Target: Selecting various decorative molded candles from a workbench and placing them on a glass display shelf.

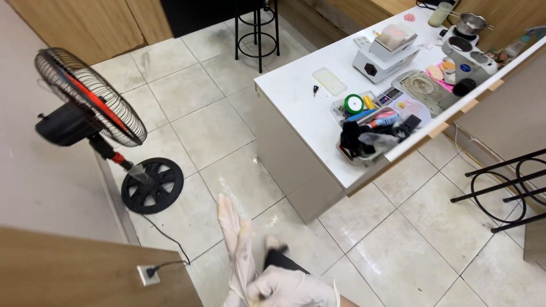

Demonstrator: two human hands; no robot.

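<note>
Both hands sit at the near edge, partly cut off. The right hand (293, 289), in a pale latex glove, is closed on the cuff of a limp pale latex glove (234, 239) that hangs over the left hand (242, 284); whether the left hand's fingers are apart or together cannot be told. A dark object (278, 256) between them is blurred. On the far right white desk (296, 102), a clear tray (364, 122) holds green tape, tools and dark cloth. A black standing fan (85, 99) stands left.
</note>
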